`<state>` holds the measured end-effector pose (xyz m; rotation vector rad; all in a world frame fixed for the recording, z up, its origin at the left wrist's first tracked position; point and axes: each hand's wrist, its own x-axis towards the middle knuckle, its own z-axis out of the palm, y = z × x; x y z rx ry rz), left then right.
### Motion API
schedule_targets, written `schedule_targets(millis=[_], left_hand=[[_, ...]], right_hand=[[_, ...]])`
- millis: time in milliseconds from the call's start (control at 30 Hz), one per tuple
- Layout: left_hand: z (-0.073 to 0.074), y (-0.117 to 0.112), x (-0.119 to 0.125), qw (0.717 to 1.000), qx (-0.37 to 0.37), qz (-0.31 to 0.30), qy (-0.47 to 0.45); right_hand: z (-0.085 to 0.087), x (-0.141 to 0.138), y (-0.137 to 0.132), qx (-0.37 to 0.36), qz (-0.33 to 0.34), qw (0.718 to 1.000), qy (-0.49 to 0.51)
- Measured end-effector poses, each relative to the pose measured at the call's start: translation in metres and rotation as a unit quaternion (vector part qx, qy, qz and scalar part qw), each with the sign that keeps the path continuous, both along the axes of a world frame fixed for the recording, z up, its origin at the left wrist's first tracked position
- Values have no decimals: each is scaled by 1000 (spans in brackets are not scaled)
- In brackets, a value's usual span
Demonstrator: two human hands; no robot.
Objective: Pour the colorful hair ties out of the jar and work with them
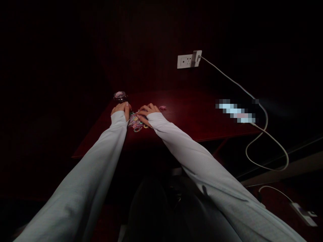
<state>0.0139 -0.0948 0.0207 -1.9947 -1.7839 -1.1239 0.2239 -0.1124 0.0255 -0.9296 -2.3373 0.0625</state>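
Observation:
Both my arms, in pale long sleeves, reach out over a dark red table [191,117]. My left hand [121,109] lies knuckles up with curled fingers beside a small clear jar [120,96] that has pink contents. My right hand [148,111] rests with bent fingers on a heap of small pastel-coloured elastic bands [136,123] lying between the two hands. What the fingers of either hand hold is hidden. A few more bands [163,108] lie just right of my right hand.
The room is very dark. A white wall socket [185,61] with a plugged-in charger [196,57] sits on the back wall; its white cable [262,134] loops off the table's right edge. A white power strip [304,213] lies on the floor at the lower right.

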Motion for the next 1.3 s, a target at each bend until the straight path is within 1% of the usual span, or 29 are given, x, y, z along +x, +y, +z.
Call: schedule_targets(millis=[100,233,367,467,600,733,933,1033,1133,1233,1300], left_hand=[[2,-5,8,1000,25,4,13],[7,-10,14,999,0,-2,36],[9,-13,15,997,-32,-22,59],[8,-12,16,996,-55,-32,67],[5,-8,16,994,-65,-42,71],[6,-6,16,991,-92,-52,83],[8,-4,13,984,-124,-70,108],[4,1,10,986,-111,-77,101],[-1,8,5,987,-87,-103,86],[-4,14,-1,988,-56,-126,61],[-5,15,-2,990,-42,-129,38]], right_hand=[[-2,5,8,-12,-37,999,28],[-2,8,12,-42,-54,997,35],[-3,8,14,-55,-47,997,28],[-4,9,15,-55,-37,997,31],[-7,8,18,-58,-35,997,32],[-10,5,23,-62,-33,997,32],[-7,5,21,-71,-40,996,21],[-5,5,19,-76,-49,996,19],[-4,4,18,-78,-57,995,19],[-5,4,18,-77,-57,995,20],[-5,4,18,-73,-50,996,23]])
